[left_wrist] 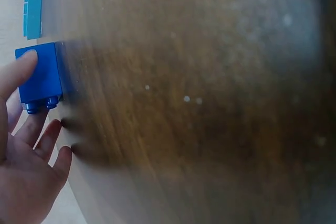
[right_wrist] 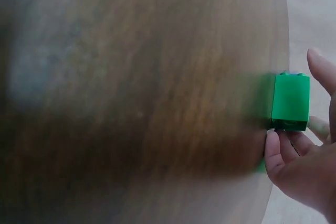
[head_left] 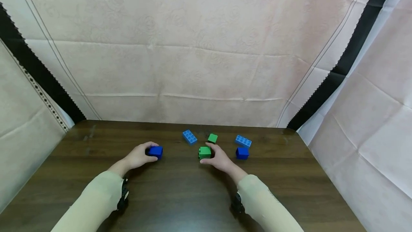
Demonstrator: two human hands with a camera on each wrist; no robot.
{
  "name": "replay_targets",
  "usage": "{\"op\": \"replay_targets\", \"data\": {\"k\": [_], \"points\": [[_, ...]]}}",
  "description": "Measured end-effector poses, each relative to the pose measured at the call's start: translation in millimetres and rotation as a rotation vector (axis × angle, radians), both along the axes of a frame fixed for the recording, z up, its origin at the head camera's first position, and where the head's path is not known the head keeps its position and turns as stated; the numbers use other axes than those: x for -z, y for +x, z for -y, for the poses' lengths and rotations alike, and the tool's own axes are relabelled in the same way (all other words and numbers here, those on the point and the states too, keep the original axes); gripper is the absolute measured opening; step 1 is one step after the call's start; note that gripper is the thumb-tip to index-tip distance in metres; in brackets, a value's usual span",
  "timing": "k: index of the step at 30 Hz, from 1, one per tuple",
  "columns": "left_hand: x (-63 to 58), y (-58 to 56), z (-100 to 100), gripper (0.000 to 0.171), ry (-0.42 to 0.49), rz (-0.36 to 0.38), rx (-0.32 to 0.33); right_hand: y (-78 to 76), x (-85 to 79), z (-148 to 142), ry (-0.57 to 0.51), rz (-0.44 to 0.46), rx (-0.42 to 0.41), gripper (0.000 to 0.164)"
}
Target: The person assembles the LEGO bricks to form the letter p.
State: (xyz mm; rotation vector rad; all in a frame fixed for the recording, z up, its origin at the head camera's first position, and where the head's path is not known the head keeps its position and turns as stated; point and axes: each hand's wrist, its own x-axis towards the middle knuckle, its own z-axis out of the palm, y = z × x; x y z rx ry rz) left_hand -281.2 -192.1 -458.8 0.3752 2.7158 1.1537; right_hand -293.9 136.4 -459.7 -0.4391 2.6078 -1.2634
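Observation:
My left hand [head_left: 137,156] grips a dark blue toy building brick [head_left: 156,152] between thumb and fingers at centre left. In the left wrist view the thumb lies on one face of this brick [left_wrist: 43,74], whose studs point toward the palm. On the other side, my right hand [head_left: 221,158] is spread around a green brick [head_left: 205,152] lying on its side, studs facing left. The right wrist view shows the thumb apart from that green brick [right_wrist: 291,98], with the fingers beside and behind it; whether they touch it is unclear.
Behind the hands on the brown wooden table [head_left: 173,196] lie a flat light blue brick [head_left: 190,137] and a smaller green brick [head_left: 212,138]. Right of the right hand are another light blue brick [head_left: 243,141] and a dark blue brick [head_left: 242,153]. Pale cloth [head_left: 193,63] hangs beyond the table.

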Motion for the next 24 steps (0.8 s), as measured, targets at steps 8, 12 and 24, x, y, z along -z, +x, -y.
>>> {"op": "replay_targets", "data": {"k": [8, 12, 24], "points": [[-0.4, -0.9, -0.8, 0.042, -0.006, -0.004, -0.012, -2.3, 2.5, 3.3, 0.04, -0.002, 0.066, 0.049], [0.6, -1.9, -0.9, 0.043, -0.006, -0.011, -0.014, -1.7, 3.0, 4.9, 0.042, 0.011, 0.095, 0.039], [-1.5, -2.3, -1.7, 0.043, 0.002, -0.016, -0.004, -3.0, 3.4, 4.6, 0.026, 0.019, 0.092, 0.036]]}}
